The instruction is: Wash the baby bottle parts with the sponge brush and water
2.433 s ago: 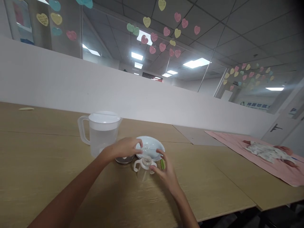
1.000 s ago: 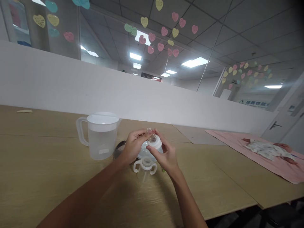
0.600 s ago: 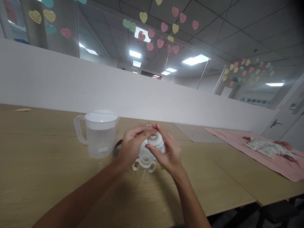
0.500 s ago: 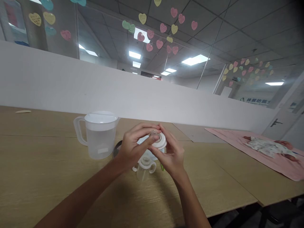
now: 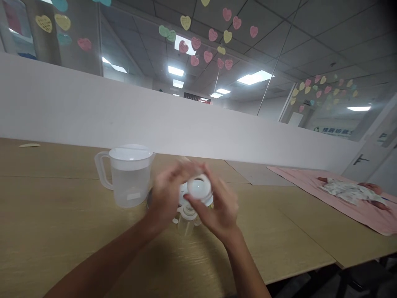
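Observation:
My right hand grips a white baby-bottle collar, its round opening facing me. My left hand is smeared by motion just left of the collar, and I cannot make out what its fingers hold. Below both hands a clear baby bottle with white side handles stands uncapped on the table. Behind the hands a pale bowl-like thing is mostly hidden.
A translucent measuring jug with liquid in it stands left of my hands on the wooden table. On the right, a baby doll in patterned clothes lies on a pink cloth. A white wall rises behind.
The collar has turned so that its opening now faces me; the clear teat seen on it before is no longer visible. My left hand has moved slightly left and blurred.

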Demonstrator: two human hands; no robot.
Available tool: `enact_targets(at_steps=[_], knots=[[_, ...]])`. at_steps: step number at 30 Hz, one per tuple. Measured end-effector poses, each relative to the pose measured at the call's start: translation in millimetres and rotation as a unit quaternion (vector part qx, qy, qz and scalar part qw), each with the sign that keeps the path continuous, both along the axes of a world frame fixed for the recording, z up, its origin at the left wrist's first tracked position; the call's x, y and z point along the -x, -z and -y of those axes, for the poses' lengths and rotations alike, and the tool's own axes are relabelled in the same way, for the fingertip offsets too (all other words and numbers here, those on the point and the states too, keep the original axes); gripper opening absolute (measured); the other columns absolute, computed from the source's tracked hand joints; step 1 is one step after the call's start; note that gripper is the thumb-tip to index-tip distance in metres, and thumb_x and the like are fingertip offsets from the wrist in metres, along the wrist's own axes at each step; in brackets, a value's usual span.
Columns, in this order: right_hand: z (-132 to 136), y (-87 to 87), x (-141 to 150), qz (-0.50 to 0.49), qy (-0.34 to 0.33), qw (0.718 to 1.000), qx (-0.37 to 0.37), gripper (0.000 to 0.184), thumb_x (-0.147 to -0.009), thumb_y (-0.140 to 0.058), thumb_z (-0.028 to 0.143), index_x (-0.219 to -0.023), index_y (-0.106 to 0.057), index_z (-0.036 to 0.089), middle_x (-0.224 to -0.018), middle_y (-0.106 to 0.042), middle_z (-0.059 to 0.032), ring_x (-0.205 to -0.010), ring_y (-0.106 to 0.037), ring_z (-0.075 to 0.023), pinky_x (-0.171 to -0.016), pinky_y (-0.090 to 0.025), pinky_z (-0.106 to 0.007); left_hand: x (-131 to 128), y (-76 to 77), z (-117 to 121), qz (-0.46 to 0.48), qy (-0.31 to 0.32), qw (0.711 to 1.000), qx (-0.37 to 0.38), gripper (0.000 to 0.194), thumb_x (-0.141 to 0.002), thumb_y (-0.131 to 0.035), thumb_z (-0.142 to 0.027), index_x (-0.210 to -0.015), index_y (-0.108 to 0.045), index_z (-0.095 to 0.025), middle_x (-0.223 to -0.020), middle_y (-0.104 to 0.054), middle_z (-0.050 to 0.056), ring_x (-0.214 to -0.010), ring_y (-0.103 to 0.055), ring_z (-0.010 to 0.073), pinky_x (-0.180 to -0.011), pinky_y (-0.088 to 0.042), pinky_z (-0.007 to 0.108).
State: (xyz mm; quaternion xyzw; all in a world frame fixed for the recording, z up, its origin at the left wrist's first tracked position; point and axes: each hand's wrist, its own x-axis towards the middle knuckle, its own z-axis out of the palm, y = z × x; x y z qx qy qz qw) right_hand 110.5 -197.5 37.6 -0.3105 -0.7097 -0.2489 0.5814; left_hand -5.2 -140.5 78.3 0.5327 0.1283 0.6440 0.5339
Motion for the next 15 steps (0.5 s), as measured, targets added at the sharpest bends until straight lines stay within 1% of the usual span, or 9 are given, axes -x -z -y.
enact_targets(at_steps=[2,3,5,7,9,10,11,13,15], knots=[[11.5,1.2,0.1,0.049,0.015,0.999,-0.012,0.069,-0.079,-0.065,0.020,-0.140,-0.034,0.029,-0.117,-0.063,-0.0036,-0.106,-0.061,-0.0194,-0.091,-0.053,-0.032,14.3,-12.4,-14.9,0.072,-0.015,0.995,0.071,0.018,-0.080,-0.062,-0.029,-0.066,-0.058,-0.018,-0.060,-0.059,-0.005,-0.036,-0.041,0.0027,-0.041,-0.040,0.016],[15.3,2.1,-3.4,0.047,0.022,0.999,-0.012,0.068,-0.078,-0.067,0.021,-0.139,-0.036,0.028,-0.116,-0.063,-0.0036,-0.105,-0.061,-0.0199,-0.090,-0.053,-0.032,21.2,-17.9,-22.9,0.091,-0.032,0.992,0.081,0.020,-0.081,-0.060,-0.029,-0.065,-0.056,-0.018,-0.059,-0.057,-0.006,-0.033,-0.035,0.0015,-0.040,-0.038,0.015],[14.1,3.6,-18.1,-0.041,0.032,0.998,-0.021,0.066,-0.076,-0.068,0.026,-0.136,-0.040,0.026,-0.113,-0.064,-0.0052,-0.099,-0.063,-0.0204,-0.086,-0.055,-0.035,29.6,-23.4,-36.6,0.100,-0.093,0.989,0.058,0.027,-0.082,-0.057,-0.037,-0.065,-0.056,-0.018,-0.061,-0.058,-0.004,-0.035,-0.037,0.0027,-0.041,-0.040,0.018],[-0.9,6.7,-39.8,-0.176,0.027,0.984,-0.030,0.062,-0.078,-0.065,0.030,-0.135,-0.039,0.023,-0.111,-0.063,-0.0081,-0.098,-0.063,-0.0208,-0.084,-0.054,-0.038,27.4,-18.0,-47.0,0.042,-0.156,0.987,-0.005,0.033,-0.081,-0.055,-0.045,-0.064,-0.060,-0.017,-0.066,-0.062,0.000,-0.045,-0.050,0.0073,-0.046,-0.043,0.021],[-26.5,16.1,-61.6,-0.263,0.014,0.964,0.023,0.059,-0.077,-0.065,0.034,-0.130,-0.041,0.020,-0.107,-0.064,-0.0096,-0.094,-0.063,-0.0196,-0.081,-0.052,-0.037,16.3,-1.3,-57.1,-0.092,-0.196,0.972,-0.087,0.037,-0.080,-0.054,-0.048,-0.063,-0.063,-0.017,-0.070,-0.066,0.003,-0.060,-0.059,0.0135,-0.055,-0.044,0.024],[-40.7,24.4,-70.5,-0.284,0.017,0.957,0.061,0.057,-0.075,-0.067,0.037,-0.124,-0.044,0.018,-0.103,-0.065,-0.0092,-0.091,-0.063,-0.0191,-0.079,-0.052,-0.035,9.0,10.4,-63.0,-0.191,-0.206,0.951,-0.132,0.038,-0.081,-0.053,-0.047,-0.063,-0.065,-0.017,-0.069,-0.067,0.004,-0.066,-0.061,0.0163,-0.060,-0.044,0.026],[-54.5,35.1,-77.6,-0.290,0.029,0.950,0.111,0.053,-0.073,-0.067,0.040,-0.116,-0.047,0.017,-0.098,-0.065,-0.0086,-0.088,-0.064,-0.0188,-0.077,-0.051,-0.034,1.5,23.5,-69.5,-0.300,-0.217,0.913,-0.170,0.039,-0.082,-0.051,-0.046,-0.062,-0.066,-0.017,-0.067,-0.067,0.005,-0.068,-0.061,0.0188,-0.063,-0.043,0.028],[-78.1,61.6,-86.3,-0.259,0.078,0.938,0.215,0.043,-0.071,-0.067,0.046,-0.099,-0.053,0.017,-0.090,-0.066,-0.0071,-0.083,-0.063,-0.0190,-0.075,-0.048,-0.033,-11.7,51.0,-83.8,-0.486,-0.231,0.811,-0.229,0.041,-0.085,-0.046,-0.041,-0.059,-0.067,-0.016,-0.064,-0.067,0.009,-0.070,-0.062,0.0227,-0.063,-0.041,0.031],[-94.6,88.7,-89.9,-0.202,0.143,0.932,0.266,0.039,-0.069,-0.066,0.049,-0.090,-0.055,0.017,-0.086,-0.066,-0.0067,-0.081,-0.062,-0.0201,-0.076,-0.046,-0.033,-20.8,75.4,-97.1,-0.616,-0.212,0.719,-0.242,0.040,-0.085,-0.046,-0.037,-0.061,-0.069,-0.016,-0.066,-0.068,0.013,-0.069,-0.063,0.0243,-0.064,-0.041,0.032]])
